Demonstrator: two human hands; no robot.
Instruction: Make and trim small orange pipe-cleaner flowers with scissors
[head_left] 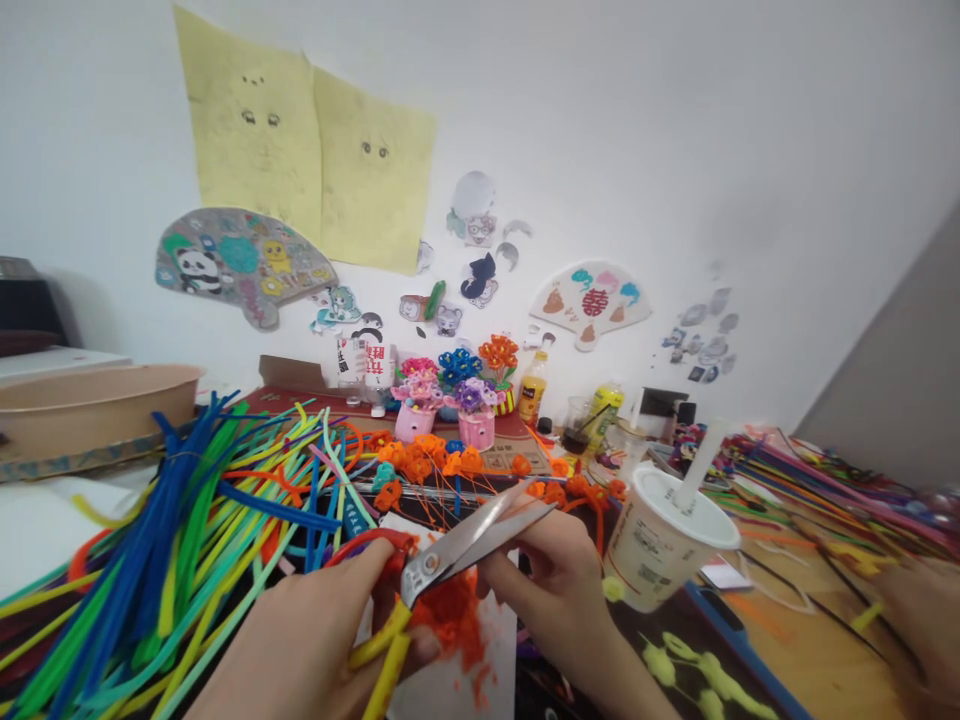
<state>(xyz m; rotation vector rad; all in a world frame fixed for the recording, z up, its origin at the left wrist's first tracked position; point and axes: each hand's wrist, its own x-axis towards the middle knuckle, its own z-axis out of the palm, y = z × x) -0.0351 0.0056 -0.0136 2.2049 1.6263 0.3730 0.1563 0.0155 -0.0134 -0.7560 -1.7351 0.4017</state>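
A pair of scissors (431,565) with yellow handles and silver blades slants up to the right, its blades slightly apart. My left hand (315,625) is closed around it near the handles and pivot. A red fuzzy pipe cleaner (364,543) curves beside the left thumb. My right hand (551,575) has its fingers curled behind the blades; what they pinch, if anything, is hidden. Below the blades, orange fuzz clippings (457,620) lie on a white sheet (499,640). Orange pipe-cleaner flowers (420,458) on thin stems lie just beyond the hands.
Bundles of coloured pipe cleaners (172,540) heap up at left. A lidded drink cup (660,545) with a straw stands close to my right hand. Small flower pots (478,428) and a juice bottle (533,388) stand behind. Another person's hand (919,610) is at far right.
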